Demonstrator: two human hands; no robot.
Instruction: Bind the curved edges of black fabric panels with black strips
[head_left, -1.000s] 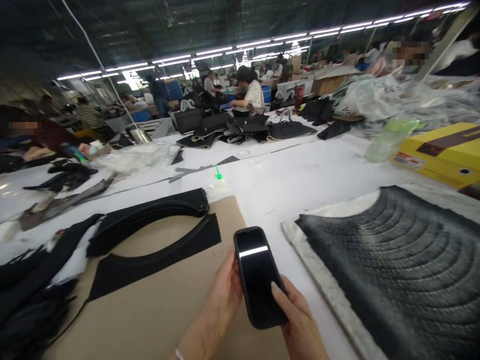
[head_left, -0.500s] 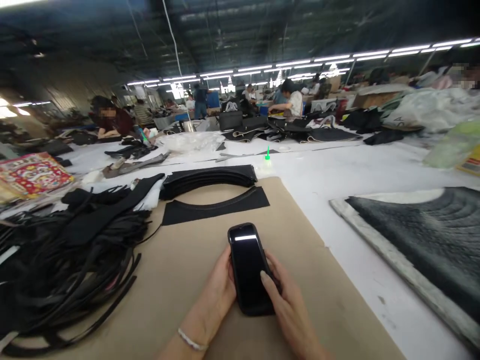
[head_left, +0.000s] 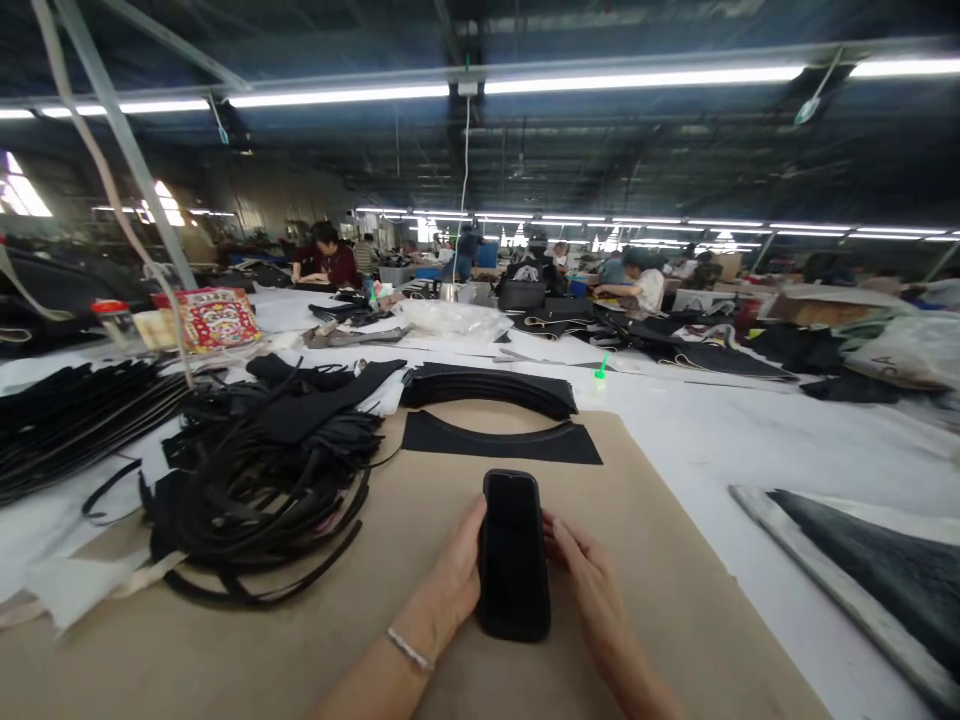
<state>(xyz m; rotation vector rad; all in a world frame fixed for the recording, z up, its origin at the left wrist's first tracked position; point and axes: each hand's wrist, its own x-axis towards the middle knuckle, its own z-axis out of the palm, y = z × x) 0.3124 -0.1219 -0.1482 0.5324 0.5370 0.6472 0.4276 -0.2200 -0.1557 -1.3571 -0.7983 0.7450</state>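
Grasping a dark-screened black phone along its left edge with the left hand, low in the centre of the frame. Holding the right hand loosely curled at the phone's right edge; cannot tell whether gripping there. Facing, in mid-frame, a black cut piece on a brown sheet over the white bench, just below a stack of curved pieces, and a tangle of black strips at left.
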